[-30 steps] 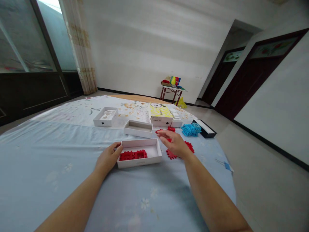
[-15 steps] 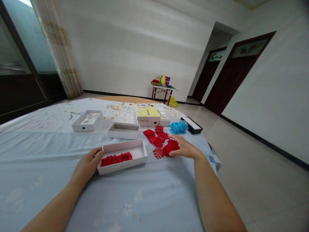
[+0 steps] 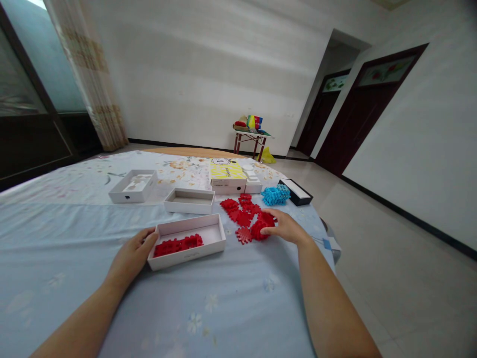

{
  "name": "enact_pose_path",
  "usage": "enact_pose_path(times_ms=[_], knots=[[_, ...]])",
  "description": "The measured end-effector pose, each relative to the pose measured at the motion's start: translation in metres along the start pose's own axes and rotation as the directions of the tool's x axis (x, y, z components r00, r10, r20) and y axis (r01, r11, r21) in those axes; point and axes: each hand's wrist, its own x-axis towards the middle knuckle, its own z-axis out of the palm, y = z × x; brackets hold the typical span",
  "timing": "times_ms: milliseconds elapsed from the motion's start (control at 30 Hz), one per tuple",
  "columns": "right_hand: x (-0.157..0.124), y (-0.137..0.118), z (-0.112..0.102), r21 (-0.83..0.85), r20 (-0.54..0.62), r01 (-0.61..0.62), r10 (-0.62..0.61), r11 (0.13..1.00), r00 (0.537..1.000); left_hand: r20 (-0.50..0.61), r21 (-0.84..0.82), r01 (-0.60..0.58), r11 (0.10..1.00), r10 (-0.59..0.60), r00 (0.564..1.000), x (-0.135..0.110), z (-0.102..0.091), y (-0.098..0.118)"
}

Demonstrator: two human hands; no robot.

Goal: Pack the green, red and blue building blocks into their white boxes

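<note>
My left hand [image 3: 138,248] grips the left end of a white cardboard box [image 3: 204,252], thumb over its rim. Inside the box lies a row of red notched plastic pieces [image 3: 179,245]. My right hand [image 3: 285,226] is curled around the right side of a cluster of red notched pieces [image 3: 261,227] on the cloth, with thumb and fingers touching it. More loose red pieces [image 3: 242,217] spread just beyond and left of that cluster. A pile of blue notched pieces [image 3: 276,195] sits behind my right hand.
Behind the held box stand a smaller white box [image 3: 189,200] and a white box with an insert [image 3: 121,193]. Farther back are a yellow patterned box [image 3: 227,174] and white box parts [image 3: 254,186]. A black-edged box [image 3: 301,198] lies near the table's right edge.
The view has shifted very slightly. My right hand stays at the red cluster with its fingers a little changed, and my left hand keeps hold of the box.
</note>
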Motion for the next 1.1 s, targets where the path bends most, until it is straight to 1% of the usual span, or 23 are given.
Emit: enact_pose_path(times_ms=[100, 200, 333, 433, 533, 633, 733, 800, 867, 967, 1033, 1100], knots=[[0.000, -0.001, 0.001, -0.026, -0.022, -0.029, 0.029, 0.999, 0.999, 0.008, -0.005, -0.002, 1.000, 0.002, 1.000, -0.001, 0.000, 0.000], [-0.001, 0.000, 0.002, -0.022, -0.009, -0.049, 0.049, 0.999, 0.999, 0.017, -0.011, 0.010, 1.000, -0.010, 1.000, -0.002, 0.000, 0.000], [-0.004, 0.004, 0.001, 0.015, 0.017, -0.031, 0.031, 0.999, 0.999, 0.016, -0.015, 0.007, 1.000, -0.006, 1.000, -0.003, 0.000, 0.002], [-0.005, 0.008, 0.000, 0.014, 0.009, -0.019, 0.019, 1.000, 1.000, 0.020, -0.026, 0.030, 0.999, -0.029, 0.999, -0.005, -0.001, 0.005], [-0.004, 0.010, 0.000, -0.001, -0.038, -0.013, 0.013, 1.000, 0.999, 0.029, -0.032, 0.043, 0.999, -0.042, 0.999, -0.006, -0.001, 0.007], [-0.002, 0.005, 0.002, 0.006, -0.127, -0.005, 0.006, 1.000, 0.992, 0.042, -0.041, 0.041, 0.998, -0.039, 0.998, -0.006, -0.001, 0.007], [-0.001, -0.008, 0.006, 0.038, -0.208, 0.042, -0.033, 0.998, 0.978, 0.049, -0.047, 0.039, 0.998, -0.037, 0.998, -0.007, -0.001, 0.007], [-0.001, -0.023, 0.010, 0.051, -0.218, 0.100, -0.086, 0.994, 0.972, 0.054, -0.049, 0.038, 0.998, -0.036, 0.998, -0.007, -0.001, 0.008], [0.001, -0.042, 0.016, 0.040, -0.178, 0.170, -0.160, 0.985, 0.971, 0.057, -0.046, 0.035, 0.998, -0.032, 0.998, -0.008, -0.001, 0.008], [0.009, -0.076, 0.026, 0.007, -0.033, 0.280, -0.279, 0.960, 0.960, 0.057, -0.034, 0.039, 0.999, -0.037, 0.998, -0.009, -0.001, 0.009], [0.019, -0.096, 0.034, -0.010, 0.094, 0.356, -0.354, 0.934, 0.931, 0.059, -0.033, 0.036, 0.999, -0.034, 0.998, -0.009, -0.002, 0.009], [0.031, -0.111, 0.042, -0.046, 0.220, 0.419, -0.400, 0.907, 0.890, 0.062, -0.041, 0.024, 0.999, -0.021, 0.998, -0.010, -0.002, 0.011]])
